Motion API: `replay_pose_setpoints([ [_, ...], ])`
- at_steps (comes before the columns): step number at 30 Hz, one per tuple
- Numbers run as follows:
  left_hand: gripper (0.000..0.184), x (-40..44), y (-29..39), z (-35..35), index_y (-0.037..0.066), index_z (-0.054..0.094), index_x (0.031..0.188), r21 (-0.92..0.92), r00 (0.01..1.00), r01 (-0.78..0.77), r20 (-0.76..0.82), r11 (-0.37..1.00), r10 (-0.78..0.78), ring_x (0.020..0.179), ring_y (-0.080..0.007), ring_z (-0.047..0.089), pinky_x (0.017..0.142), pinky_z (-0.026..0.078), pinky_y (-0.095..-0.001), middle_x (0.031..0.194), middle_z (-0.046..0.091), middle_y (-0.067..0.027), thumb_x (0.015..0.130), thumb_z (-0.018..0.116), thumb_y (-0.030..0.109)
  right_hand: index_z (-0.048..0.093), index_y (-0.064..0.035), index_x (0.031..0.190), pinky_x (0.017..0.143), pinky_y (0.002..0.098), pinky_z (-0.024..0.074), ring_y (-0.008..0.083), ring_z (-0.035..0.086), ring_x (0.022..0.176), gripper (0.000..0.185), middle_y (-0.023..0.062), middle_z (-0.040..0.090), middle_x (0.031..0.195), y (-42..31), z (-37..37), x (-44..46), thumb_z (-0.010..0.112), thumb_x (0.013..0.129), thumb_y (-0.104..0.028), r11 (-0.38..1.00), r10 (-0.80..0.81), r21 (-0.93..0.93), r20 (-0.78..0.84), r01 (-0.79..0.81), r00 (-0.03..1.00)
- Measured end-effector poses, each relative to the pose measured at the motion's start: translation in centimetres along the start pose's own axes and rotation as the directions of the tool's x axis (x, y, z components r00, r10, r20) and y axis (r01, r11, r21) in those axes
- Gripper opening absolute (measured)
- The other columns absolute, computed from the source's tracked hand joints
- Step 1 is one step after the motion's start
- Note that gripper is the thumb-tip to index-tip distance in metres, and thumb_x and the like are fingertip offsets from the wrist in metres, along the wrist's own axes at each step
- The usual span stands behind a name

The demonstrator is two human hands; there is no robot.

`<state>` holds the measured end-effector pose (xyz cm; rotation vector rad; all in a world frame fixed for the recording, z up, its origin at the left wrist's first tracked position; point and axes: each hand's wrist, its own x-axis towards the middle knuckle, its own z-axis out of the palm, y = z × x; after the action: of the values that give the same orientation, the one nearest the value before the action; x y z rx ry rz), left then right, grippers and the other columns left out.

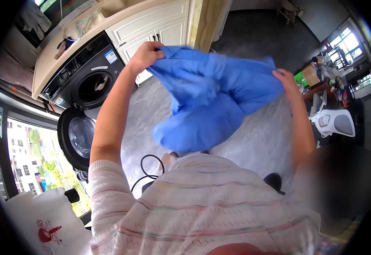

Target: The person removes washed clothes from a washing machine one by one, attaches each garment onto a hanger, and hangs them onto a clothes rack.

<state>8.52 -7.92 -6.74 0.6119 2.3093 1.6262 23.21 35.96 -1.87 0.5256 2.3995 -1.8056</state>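
Note:
A blue garment (202,93) is stretched in the air in front of my body, its lower folds hanging loose and smeared by motion. What kind of garment it is, I cannot make out. My left hand (148,56) pinches its upper left corner, fingers closed on the cloth. At the opposite edge, my right hand (286,81) grips the right end, raised slightly lower than the left.
On the left stands a black front-loading washing machine (83,76), its round door (77,138) swung open and some cloth inside. White cabinets (151,32) adjoin it under a countertop. A black cable (151,165) loops near my feet. A white chair (332,121) stands right.

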Motion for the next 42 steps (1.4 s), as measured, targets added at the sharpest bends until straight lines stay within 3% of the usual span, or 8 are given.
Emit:
replay_pose_setpoints([
  [9, 0.012, -3.5, 11.5, -4.1, 0.002, 0.063, 0.087, -0.133, 0.898, -0.390, -0.274, 0.911, 0.344, 0.069, -0.0073, 0.056, 0.064, 0.046, -0.0206, 0.079, 0.063, 0.0001, 0.077, 0.065, 0.010, 0.055, -0.0020, 0.106, 0.072, 0.0219, 0.0442, 0.0123, 0.057, 0.080, 0.034, 0.0044, 0.061, 0.090, -7.9, -2.1, -4.4, 0.064, 0.078, -0.019, 0.892, -0.436, -0.042, -0.340, 0.450, 0.833],
  [11, 0.018, -4.8, 12.6, -1.7, 0.001, 0.063, 0.087, 0.044, 0.843, -0.257, -0.479, 0.965, 0.247, 0.068, -0.0114, 0.059, 0.063, 0.047, -0.0233, 0.079, 0.063, -0.0054, 0.081, 0.058, 0.017, 0.050, -0.0027, 0.114, 0.077, 0.0243, 0.0431, 0.0136, 0.055, 0.087, 0.035, 0.0049, 0.056, 0.102, -5.3, -5.9, -3.3, 0.057, 0.083, -0.018, 0.521, -0.755, -0.756, -0.192, 0.396, 0.627],
  [13, 0.021, -4.1, 7.0, 3.3, 0.000, 0.062, 0.086, 0.299, 0.821, 0.141, -0.568, 0.944, 0.057, 0.065, -0.0133, 0.060, 0.060, 0.048, -0.0259, 0.077, 0.063, -0.0067, 0.083, 0.055, 0.019, 0.056, -0.0027, 0.102, 0.075, 0.0335, 0.0458, 0.0235, 0.059, 0.084, 0.035, 0.0108, 0.061, 0.091, 6.9, -6.2, 7.8, 0.065, 0.071, -0.019, 0.685, -0.675, 0.183, -0.205, 0.705, 0.709],
  [16, 0.015, -4.9, -9.4, 8.8, -0.001, 0.062, 0.086, 0.468, 0.975, 0.015, 0.189, 0.884, -0.116, 0.066, -0.0127, 0.059, 0.060, 0.048, -0.0264, 0.076, 0.063, -0.0055, 0.079, 0.057, 0.012, 0.060, -0.0020, 0.094, 0.070, 0.0300, 0.0459, 0.0175, 0.058, 0.079, 0.024, 0.0074, 0.062, 0.085, 7.5, 1.1, 1.4, 0.062, 0.072, -0.011, 0.741, -0.340, -0.508, 0.280, 0.439, 0.898],
  [21, 0.018, -4.2, 0.4, 1.6, -0.001, 0.061, 0.097, -0.269, 0.997, 0.068, -0.003, 0.961, -0.071, 0.073, -0.0102, 0.057, 0.067, 0.048, -0.0255, 0.081, 0.063, -0.0032, 0.080, 0.060, 0.007, 0.062, -0.0015, 0.096, 0.066, 0.0218, 0.0455, 0.0092, 0.057, 0.074, 0.019, 0.0037, 0.063, 0.085, 2.0, -1.3, -1.0, 0.059, 0.079, -0.012, 0.973, -0.228, -0.053, -0.031, 0.226, 0.973],
  [33, 0.024, -3.0, 3.2, 3.6, 0.002, 0.062, 0.089, 0.659, 0.923, -0.176, -0.149, 0.731, 0.356, 0.070, -0.0275, 0.061, 0.067, 0.048, -0.0323, 0.078, 0.064, -0.0173, 0.074, 0.063, 0.020, 0.059, -0.0031, 0.101, 0.065, 0.0243, 0.0442, 0.0105, 0.055, 0.071, 0.029, 0.0025, 0.060, 0.079, 1.8, -1.0, 0.0, 0.063, 0.079, -0.021, 0.945, -0.322, -0.150, -0.280, 0.290, 0.904],
  [35, 0.019, -3.2, 3.2, -0.9, -0.001, 0.061, 0.090, -0.040, 0.934, -0.290, -0.229, 0.956, 0.274, 0.067, -0.0161, 0.061, 0.062, 0.049, -0.0279, 0.077, 0.065, -0.0114, 0.077, 0.061, 0.014, 0.059, -0.0032, 0.102, 0.064, 0.0234, 0.0435, 0.0093, 0.053, 0.070, 0.028, 0.0016, 0.060, 0.078, 2.2, -1.1, 0.5, 0.062, 0.080, -0.020, 0.940, -0.317, -0.198, -0.205, 0.278, 0.926],
  [42, 0.018, -3.4, 6.1, -1.1, -0.001, 0.064, 0.090, -0.323, 0.996, -0.079, -0.068, 0.943, 0.060, 0.069, -0.0107, 0.059, 0.066, 0.050, -0.0233, 0.080, 0.064, -0.0051, 0.077, 0.065, 0.012, 0.060, -0.0018, 0.099, 0.070, 0.0185, 0.0400, 0.0045, 0.050, 0.079, 0.023, -0.0026, 0.058, 0.083, 0.2, -1.8, 0.7, 0.056, 0.086, -0.021, 0.930, -0.368, -0.045, -0.138, 0.366, 0.919],
])
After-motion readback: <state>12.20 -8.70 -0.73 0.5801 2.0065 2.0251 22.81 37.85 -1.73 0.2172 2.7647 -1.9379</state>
